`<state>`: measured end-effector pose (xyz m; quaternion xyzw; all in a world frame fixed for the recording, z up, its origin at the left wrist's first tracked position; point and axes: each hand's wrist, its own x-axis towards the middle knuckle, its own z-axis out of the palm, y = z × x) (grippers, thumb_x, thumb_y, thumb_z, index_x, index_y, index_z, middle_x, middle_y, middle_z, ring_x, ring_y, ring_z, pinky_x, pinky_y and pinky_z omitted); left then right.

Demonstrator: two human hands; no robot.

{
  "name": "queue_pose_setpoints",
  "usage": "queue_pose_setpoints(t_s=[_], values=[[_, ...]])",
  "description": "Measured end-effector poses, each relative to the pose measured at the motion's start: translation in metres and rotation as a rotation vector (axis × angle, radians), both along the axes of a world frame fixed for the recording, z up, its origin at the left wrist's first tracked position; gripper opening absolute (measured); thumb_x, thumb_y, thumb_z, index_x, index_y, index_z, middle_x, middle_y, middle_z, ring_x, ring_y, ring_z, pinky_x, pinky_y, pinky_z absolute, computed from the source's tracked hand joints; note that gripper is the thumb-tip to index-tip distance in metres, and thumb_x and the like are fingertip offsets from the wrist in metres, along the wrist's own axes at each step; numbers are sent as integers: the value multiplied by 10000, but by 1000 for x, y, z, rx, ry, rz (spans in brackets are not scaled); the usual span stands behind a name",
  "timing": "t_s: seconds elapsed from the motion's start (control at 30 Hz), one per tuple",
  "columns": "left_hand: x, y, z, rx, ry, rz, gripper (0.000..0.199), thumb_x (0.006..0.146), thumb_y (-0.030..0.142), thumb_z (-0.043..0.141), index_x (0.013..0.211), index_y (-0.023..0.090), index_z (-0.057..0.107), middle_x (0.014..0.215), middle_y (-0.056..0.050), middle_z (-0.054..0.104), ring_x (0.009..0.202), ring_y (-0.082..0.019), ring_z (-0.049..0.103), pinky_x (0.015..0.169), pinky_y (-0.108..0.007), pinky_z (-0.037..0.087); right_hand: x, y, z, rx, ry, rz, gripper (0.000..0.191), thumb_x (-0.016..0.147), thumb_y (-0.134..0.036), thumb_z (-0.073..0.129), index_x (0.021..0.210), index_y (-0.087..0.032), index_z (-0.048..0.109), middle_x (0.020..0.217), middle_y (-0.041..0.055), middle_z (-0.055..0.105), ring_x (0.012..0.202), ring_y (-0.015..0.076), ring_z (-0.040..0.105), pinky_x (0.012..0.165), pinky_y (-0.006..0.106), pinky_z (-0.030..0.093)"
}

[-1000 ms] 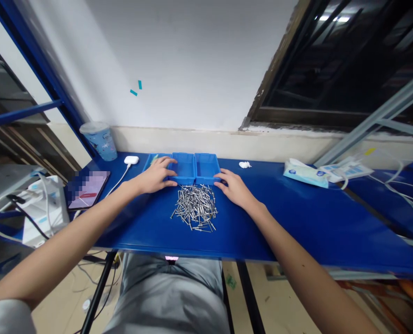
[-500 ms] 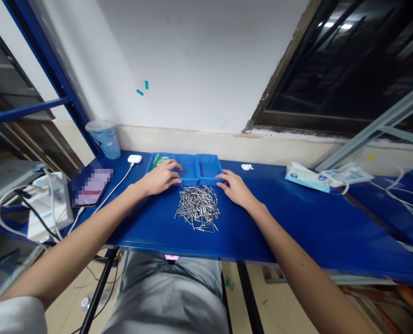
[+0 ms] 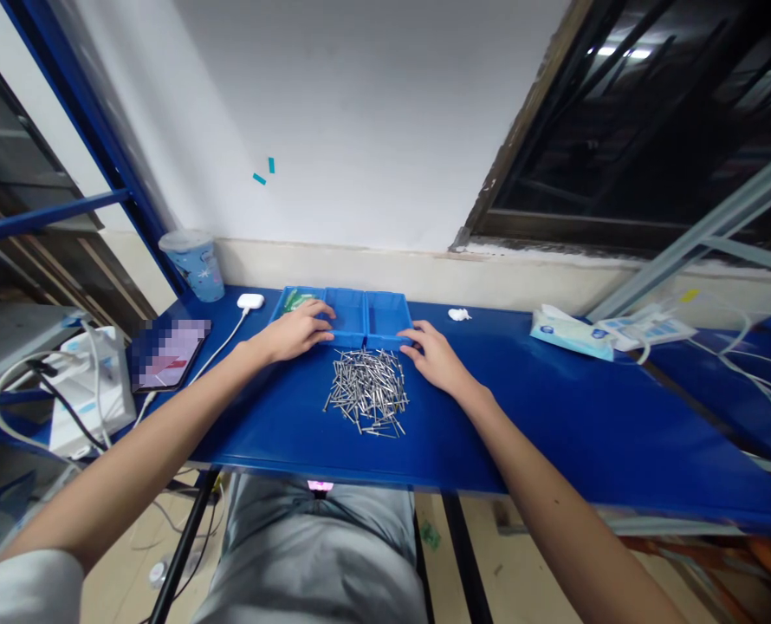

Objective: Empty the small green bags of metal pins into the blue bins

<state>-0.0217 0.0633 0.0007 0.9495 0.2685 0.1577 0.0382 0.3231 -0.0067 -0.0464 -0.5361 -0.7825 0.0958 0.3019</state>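
Observation:
Three small blue plastic bins stand side by side near the wall. Green packets (image 3: 298, 301) lie in the left bin (image 3: 282, 299); the middle bin (image 3: 348, 312) and the right bin (image 3: 387, 314) show bare floors. My left hand (image 3: 298, 332) rests over the front of the left and middle bins, its fingers apart and partly covering them. At the right bin's front right corner, my right hand (image 3: 434, 354) touches the side with spread fingertips. Between my forearms, just before the bins, is a loose pile of silvery blind rivets (image 3: 368, 390).
On the left of the blue table (image 3: 262, 433) are a phone (image 3: 171, 351), a white earbud case (image 3: 250, 301) on a cable, a lidded cup (image 3: 197, 267) and a power strip (image 3: 93, 390). Crumpled white tissue (image 3: 459, 314) and a tissue pack (image 3: 571, 332) lie to the right.
The right bin and my right hand have shifted slightly left. My left hand stays at the left and middle bins, and the rivet pile looks the same.

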Motion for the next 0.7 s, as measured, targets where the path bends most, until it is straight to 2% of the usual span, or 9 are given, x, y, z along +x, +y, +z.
queue_pose_setpoints(t_s=[0.1,0.17,0.2,0.27,0.37,0.43,0.5,0.6,0.7], values=[[2,-1,2,14,17,-4,365,1094,424,496,1133,198,780,1375,-117,638,1333,-291,552,1204,-498,446,0,0,4,-43,-13,-1,311,999,-241,576,1261,-260,744,1348,138,620,1234,306,684,1102,526,556],[2,-7,6,50,-6,4,389,1097,455,496,1284,207,730,1414,-123,622,1372,-306,532,1225,-520,433,0,-5,9,-75,-35,-1,406,1013,-250,561,1404,-269,666,1451,151,587,1369,337,620,1170,558,511],[3,-14,9,77,-38,19,436,1091,493,506,1387,220,673,1449,-128,604,1406,-319,508,1242,-542,417,0,-9,13,-81,-43,4,504,1018,-262,562,1520,-300,565,1533,143,547,1466,350,543,1219,585,464],[4,-32,12,119,-137,62,569,1058,592,535,1537,286,537,1572,-130,513,1514,-342,414,1296,-596,347,-1,-24,21,-83,-25,-14,690,1021,-312,581,1666,-345,337,1686,129,402,1597,370,378,1277,637,384],[8,-70,10,57,-186,0,898,924,752,647,1662,341,342,1690,-147,373,1614,-385,284,1336,-642,272,-6,-59,29,-50,36,-13,752,1052,-467,544,1707,-390,184,1751,103,313,1646,341,289,1323,623,331],[15,-94,1,-21,-126,-89,1150,821,825,709,1721,333,188,1759,-166,247,1657,-433,166,1338,-671,251,-13,-84,26,-128,7,70,997,943,-586,705,1715,-450,88,1799,65,213,1665,367,229,1324,630,334],[23,-109,-11,-79,-59,-151,1303,771,844,743,1742,330,42,1799,-172,118,1670,-468,68,1335,-709,214,-23,-103,18,-209,-82,143,1262,796,-688,822,1722,-445,-1,1831,53,33,1680,423,88,1319,676,309],[34,-114,-27,-117,-19,-148,1350,782,854,725,1739,314,-59,1810,-169,33,1672,-474,22,1335,-717,191,-39,-114,5,-220,-165,159,1120,920,-723,656,1727,-392,-49,1829,78,17,1678,412,26,1326,699,241],[37,-108,-33,-112,-6,-136,1290,838,853,664,1743,267,-44,1808,-174,33,1674,-460,19,1349,-686,169,-57,-111,0,-171,-197,159,995,1008,-708,513,1744,-260,16,1818,137,80,1684,368,46,1343,638,244]])
